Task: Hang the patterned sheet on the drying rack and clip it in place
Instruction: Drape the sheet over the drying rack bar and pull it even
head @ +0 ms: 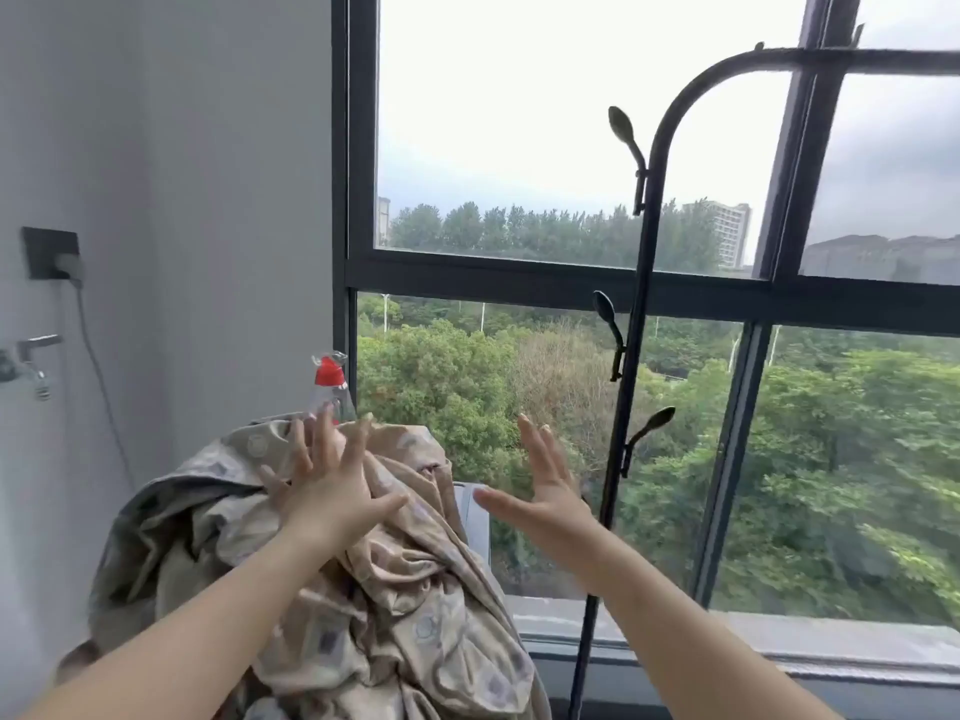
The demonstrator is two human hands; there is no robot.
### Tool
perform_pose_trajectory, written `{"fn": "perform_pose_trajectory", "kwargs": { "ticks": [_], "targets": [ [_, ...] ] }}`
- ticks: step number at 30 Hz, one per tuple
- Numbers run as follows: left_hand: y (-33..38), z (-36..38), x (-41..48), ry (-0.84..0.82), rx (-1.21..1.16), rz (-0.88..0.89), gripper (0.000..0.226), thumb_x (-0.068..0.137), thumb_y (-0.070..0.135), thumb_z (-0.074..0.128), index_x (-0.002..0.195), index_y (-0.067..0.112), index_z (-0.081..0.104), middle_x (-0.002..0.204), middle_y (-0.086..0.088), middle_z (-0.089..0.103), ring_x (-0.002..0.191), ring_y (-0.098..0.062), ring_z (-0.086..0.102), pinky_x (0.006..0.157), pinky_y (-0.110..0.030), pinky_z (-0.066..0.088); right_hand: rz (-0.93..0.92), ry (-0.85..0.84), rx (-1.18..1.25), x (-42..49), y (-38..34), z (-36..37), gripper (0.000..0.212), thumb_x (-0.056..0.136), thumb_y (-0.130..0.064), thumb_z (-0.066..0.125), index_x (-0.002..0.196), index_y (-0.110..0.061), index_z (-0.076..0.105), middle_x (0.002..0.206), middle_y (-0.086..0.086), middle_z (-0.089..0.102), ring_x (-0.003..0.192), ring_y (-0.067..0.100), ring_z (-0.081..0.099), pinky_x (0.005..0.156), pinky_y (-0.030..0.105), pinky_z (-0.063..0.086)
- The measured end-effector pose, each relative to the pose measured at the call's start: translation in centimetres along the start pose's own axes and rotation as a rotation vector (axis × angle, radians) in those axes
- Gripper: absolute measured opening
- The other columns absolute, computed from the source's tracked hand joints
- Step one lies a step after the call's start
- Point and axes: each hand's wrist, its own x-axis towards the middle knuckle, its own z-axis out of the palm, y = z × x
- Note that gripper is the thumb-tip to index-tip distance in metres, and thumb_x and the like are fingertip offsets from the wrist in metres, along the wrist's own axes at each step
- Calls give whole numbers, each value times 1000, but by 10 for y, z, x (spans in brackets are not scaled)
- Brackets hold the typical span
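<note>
While both your bare arms stretch forward, the items before you stand as follows.

Item: your left hand (330, 491). The fingers are straight and fanned wide, the palm is turned away from you, and it grips nothing. It sits in front of the upper part of the cloth heap; whether the fingertips touch the cloth cannot be told.

Item: your right hand (550, 491). It is likewise flat and spread, thumb out to the left, holding nothing. It is raised in the air between the heap and the rack's pole, apart from both.

Item: patterned sheet (405, 605). Beige with grey-blue round and square motifs, it is crumpled in a tall heap at the lower left of your view, by the grey wall and the window's left end. What it is piled on is hidden. It lies wholly apart from the rack.

Item: drying rack (641, 262). It is black metal, with an upright pole just right of your right hand that bends over at the top into a bar running off to the right. Three leaf-shaped hooks (626, 132) jut from the pole's left side, one above another.

Item: bottle (330, 379). It has a red cap and shows behind the heap's top, just above your left fingertips.

Item: window (571, 275). It is dark-framed, with trees and buildings beyond and a grey sill (779, 636) beneath.

Item: wall socket (49, 252). It holds a white plug and cable, and a metal tap (31, 358) sits below it on the left wall.
</note>
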Motion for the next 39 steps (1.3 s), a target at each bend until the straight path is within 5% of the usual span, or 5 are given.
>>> {"fn": "perform_pose_trajectory", "kwargs": {
  "ticks": [11,15,18,28,39],
  "targets": [
    [-73,8,14,-115,198,-168,123,58,79,59,136,45,-30,151,-6,-30,139,-38,13,109,-54,22,116,-196,-198,83,16,111,120,62,-53,79,147,-41,-5,156,-3,-20,145,28,-10,118,45,9],
    [-93,21,22,-172,277,-239,121,60,76,59,139,42,-27,149,-8,23,133,-30,30,105,-49,27,239,-216,-121,102,34,140,123,59,-48,81,145,-45,-7,155,7,-16,145,30,8,114,51,22],
    [-98,34,29,-199,304,-230,110,66,69,59,146,35,-7,133,-5,46,125,-27,42,96,-43,35,272,-195,-156,111,41,156,113,64,-44,74,145,-46,-6,147,12,28,132,32,38,106,46,36],
    [-108,52,35,33,102,-101,28,83,32,52,107,26,41,101,-1,67,95,-26,63,61,-30,37,154,-118,-82,116,42,169,32,74,-26,61,102,-35,49,96,-4,67,96,23,61,79,40,50],
    [-49,-32,29,522,-30,163,21,83,33,62,98,20,56,84,-1,67,78,-29,64,53,-28,34,-104,252,323,88,-9,113,44,76,4,61,78,-39,54,72,-9,64,71,11,59,59,21,44]
  ]
}}
